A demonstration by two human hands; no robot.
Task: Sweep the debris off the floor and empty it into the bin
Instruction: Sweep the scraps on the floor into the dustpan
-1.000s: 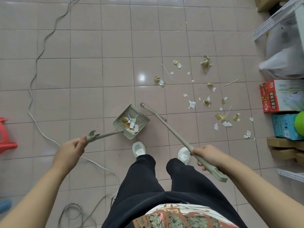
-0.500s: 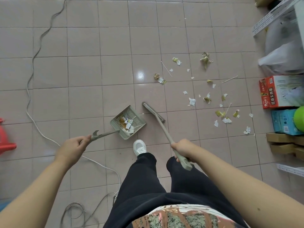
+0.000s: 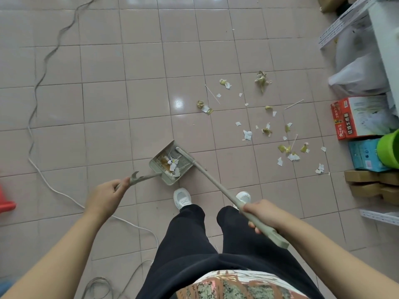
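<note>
My left hand (image 3: 105,196) grips the long handle of a grey-green dustpan (image 3: 165,176) that rests on the pink tiled floor just ahead of my feet. White paper scraps and brownish bits lie inside the pan. The matching broom (image 3: 216,186) is held by its handle in my right hand (image 3: 262,214), and its head lies at the pan's open right edge. Scattered debris (image 3: 266,130) of paper scraps, yellowish wrappers and thin sticks covers the tiles to the right of the pan. No bin shows in the head view.
A grey cable (image 3: 36,134) snakes down the left side of the floor. A red stool (image 3: 6,205) pokes in at the left edge. On the right stand a metal shelf (image 3: 345,20), plastic bags (image 3: 358,76), a red-and-white box (image 3: 362,119), a blue box (image 3: 364,155) and a green object (image 3: 389,147).
The broom head has swept left from beside the pan up to its open edge. My right hand drew back down the handle. The dustpan shifted slightly toward my feet.
</note>
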